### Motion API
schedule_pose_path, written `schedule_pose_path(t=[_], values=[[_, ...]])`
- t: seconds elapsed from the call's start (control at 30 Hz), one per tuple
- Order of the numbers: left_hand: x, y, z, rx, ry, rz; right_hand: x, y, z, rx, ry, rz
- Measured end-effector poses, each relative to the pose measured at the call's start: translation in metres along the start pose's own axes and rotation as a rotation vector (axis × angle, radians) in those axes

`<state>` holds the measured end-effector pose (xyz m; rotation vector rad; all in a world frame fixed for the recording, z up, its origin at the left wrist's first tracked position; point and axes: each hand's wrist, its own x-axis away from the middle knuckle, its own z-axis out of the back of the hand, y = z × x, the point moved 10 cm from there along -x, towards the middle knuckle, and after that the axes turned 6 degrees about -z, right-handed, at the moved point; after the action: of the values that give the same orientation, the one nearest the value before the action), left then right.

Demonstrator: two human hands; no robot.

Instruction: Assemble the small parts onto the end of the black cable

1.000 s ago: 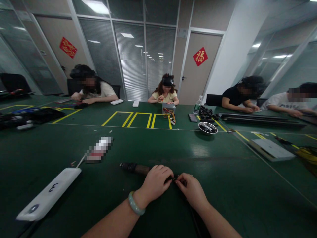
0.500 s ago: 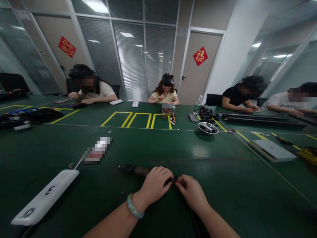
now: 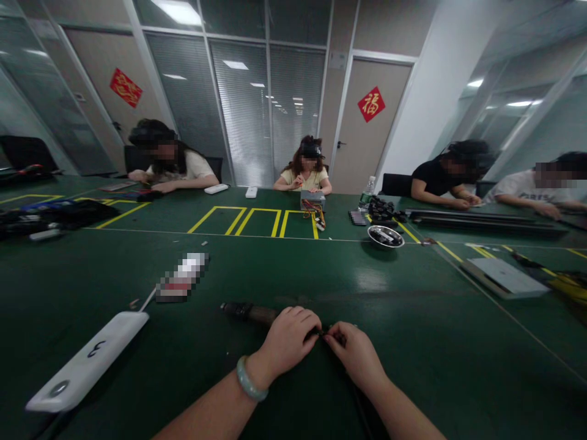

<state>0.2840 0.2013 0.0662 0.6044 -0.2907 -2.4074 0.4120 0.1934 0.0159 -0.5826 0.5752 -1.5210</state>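
My left hand [image 3: 287, 342], with a pale green bangle [image 3: 250, 380] at the wrist, is closed, its fingers curled and thumb pointing right. Close beside it, my right hand [image 3: 355, 354] pinches with thumb and forefinger. Their fingertips nearly meet at a small dark piece [image 3: 322, 333], too small and shaded to name. Just behind the left hand lies a dark cylindrical tool [image 3: 257, 314] with a brownish middle and narrow black tip pointing left; the hand hides its other end. A black cable [image 3: 360, 406] runs along the table under my right forearm.
A white power strip [image 3: 92, 360] marked 3 lies at left, near a blurred-out phone-like object [image 3: 182, 278]. Beyond are a metal bowl [image 3: 386, 237] with dark parts, a grey box [image 3: 312, 200] with coloured wires, and a flat silver case [image 3: 507, 278]. Several people sit across the green table [image 3: 220, 263].
Both hands stay in nearly the same place, fingertips together at the small dark piece. The view has shifted very slightly.
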Motion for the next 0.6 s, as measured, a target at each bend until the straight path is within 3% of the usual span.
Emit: schedule_pose_path(t=[0.27,0.6], values=[[0.0006,-0.0061,-0.0016,-0.001,0.005,0.054,-0.0014,0.0041,-0.0015,0.006,0.007,-0.004],[0.0,-0.0012,-0.0012,-0.018,-0.015,-0.005,-0.0011,0.0019,-0.0009,0.001,-0.002,0.014]])
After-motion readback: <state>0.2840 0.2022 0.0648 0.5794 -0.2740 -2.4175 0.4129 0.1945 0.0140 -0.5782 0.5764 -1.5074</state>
